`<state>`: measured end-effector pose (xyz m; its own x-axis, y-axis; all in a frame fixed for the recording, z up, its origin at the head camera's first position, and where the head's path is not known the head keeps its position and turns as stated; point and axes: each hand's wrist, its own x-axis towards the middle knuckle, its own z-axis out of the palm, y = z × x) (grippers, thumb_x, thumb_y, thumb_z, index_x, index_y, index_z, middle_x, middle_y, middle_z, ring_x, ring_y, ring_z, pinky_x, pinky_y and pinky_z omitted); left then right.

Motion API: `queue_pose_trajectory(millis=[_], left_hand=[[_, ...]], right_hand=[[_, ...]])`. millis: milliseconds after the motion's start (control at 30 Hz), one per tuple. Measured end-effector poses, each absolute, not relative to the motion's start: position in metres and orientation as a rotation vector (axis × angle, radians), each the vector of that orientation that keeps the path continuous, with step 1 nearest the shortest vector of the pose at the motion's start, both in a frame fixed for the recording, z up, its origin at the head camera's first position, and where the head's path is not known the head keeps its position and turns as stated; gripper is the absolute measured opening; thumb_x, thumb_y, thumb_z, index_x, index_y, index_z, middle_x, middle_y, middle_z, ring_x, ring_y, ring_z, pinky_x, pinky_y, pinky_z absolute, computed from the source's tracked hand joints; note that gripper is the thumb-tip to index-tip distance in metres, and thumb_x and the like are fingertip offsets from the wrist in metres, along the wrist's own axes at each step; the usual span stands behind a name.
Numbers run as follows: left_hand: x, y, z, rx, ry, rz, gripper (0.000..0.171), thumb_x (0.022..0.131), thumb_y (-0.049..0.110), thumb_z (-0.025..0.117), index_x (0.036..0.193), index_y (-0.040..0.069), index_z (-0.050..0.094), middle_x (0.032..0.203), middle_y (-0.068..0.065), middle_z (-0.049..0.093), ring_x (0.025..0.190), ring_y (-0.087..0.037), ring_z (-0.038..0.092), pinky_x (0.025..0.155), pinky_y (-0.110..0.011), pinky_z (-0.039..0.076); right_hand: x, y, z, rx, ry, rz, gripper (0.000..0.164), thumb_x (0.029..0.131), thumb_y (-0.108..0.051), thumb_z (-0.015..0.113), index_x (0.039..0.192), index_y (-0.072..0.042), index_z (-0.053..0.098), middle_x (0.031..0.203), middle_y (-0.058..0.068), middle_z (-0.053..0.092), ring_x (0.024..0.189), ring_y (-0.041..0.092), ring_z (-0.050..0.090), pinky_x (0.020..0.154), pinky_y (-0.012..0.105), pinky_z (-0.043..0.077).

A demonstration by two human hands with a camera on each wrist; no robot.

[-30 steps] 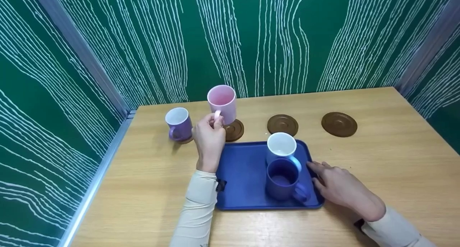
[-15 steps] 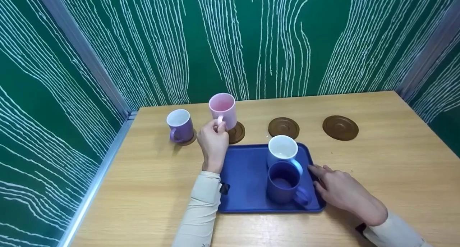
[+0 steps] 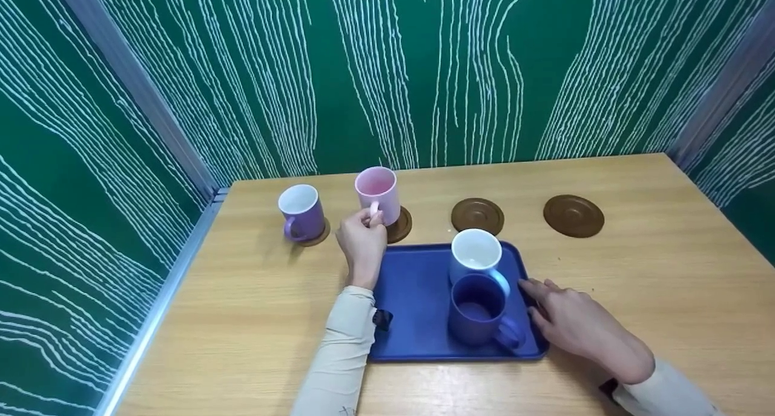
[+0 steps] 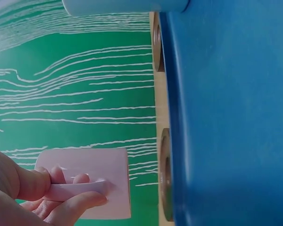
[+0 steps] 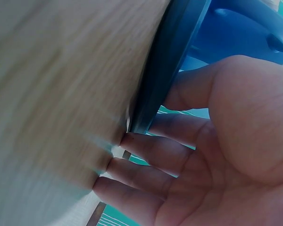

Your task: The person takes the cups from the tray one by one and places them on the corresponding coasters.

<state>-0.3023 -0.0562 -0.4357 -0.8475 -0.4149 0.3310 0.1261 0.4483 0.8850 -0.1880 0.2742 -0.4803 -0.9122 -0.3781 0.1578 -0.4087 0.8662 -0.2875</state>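
Observation:
My left hand [image 3: 363,243] pinches the handle of a pink mug [image 3: 387,201]. In the left wrist view, a gap separates the base of the pink mug [image 4: 89,162] from a brown coaster [image 4: 166,174]. The blue tray [image 3: 412,301] bears a white-lined light blue mug [image 3: 469,252] and a dark blue mug [image 3: 475,319] in front of it. At the tray's right edge rests my right hand [image 3: 575,319]. The right wrist view has its thumb [image 5: 191,89] against the tray rim [image 5: 160,70], index finger beside it, other fingertips on the table.
A purple mug [image 3: 306,216] stands on a coaster [image 3: 318,237] at the back left. Two bare coasters, a middle coaster [image 3: 477,213] and a right coaster [image 3: 574,216], lie behind the tray. A green wall [image 3: 454,71] with white lines borders the wooden table [image 3: 254,319].
My left hand has lowered the pink mug toward the second coaster from the left. My right hand has stayed at the tray's edge.

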Motion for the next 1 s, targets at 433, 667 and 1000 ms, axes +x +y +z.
queue_pose_trajectory(millis=[433, 667, 1000], left_hand=[[-0.313, -0.054, -0.450, 0.318, -2.177, -1.468, 0.010, 0.085, 0.003, 0.077, 0.088, 0.009, 0.085, 0.075, -0.002, 0.076, 0.069, -0.015, 0.064, 0.065, -0.031, 0.052], [-0.315, -0.052, -0.456, 0.345, -2.199, -1.473, 0.012, 0.085, 0.004, 0.077, 0.090, 0.010, 0.085, 0.077, -0.003, 0.077, 0.071, -0.016, 0.066, 0.069, -0.033, 0.054], [-0.317, -0.048, -0.463, 0.386, -2.252, -1.463, 0.012, 0.086, 0.007, 0.077, 0.093, 0.012, 0.086, 0.077, 0.000, 0.077, 0.074, -0.016, 0.067, 0.070, -0.034, 0.055]], right_hand=[[-0.189, 0.274, -0.479, 0.620, -2.938, 0.487, 0.048, 0.095, -0.015, 0.068, 0.138, 0.004, 0.061, 0.134, 0.032, 0.063, 0.118, 0.054, 0.063, 0.092, 0.066, 0.052], [-0.189, 0.274, -0.478, 0.613, -2.946, 0.492, 0.048, 0.095, -0.015, 0.068, 0.139, 0.004, 0.061, 0.135, 0.031, 0.063, 0.120, 0.054, 0.062, 0.093, 0.066, 0.052], [-0.189, 0.274, -0.481, 0.615, -2.932, 0.490, 0.048, 0.095, -0.015, 0.068, 0.138, 0.004, 0.062, 0.135, 0.030, 0.063, 0.119, 0.053, 0.063, 0.093, 0.066, 0.052]])
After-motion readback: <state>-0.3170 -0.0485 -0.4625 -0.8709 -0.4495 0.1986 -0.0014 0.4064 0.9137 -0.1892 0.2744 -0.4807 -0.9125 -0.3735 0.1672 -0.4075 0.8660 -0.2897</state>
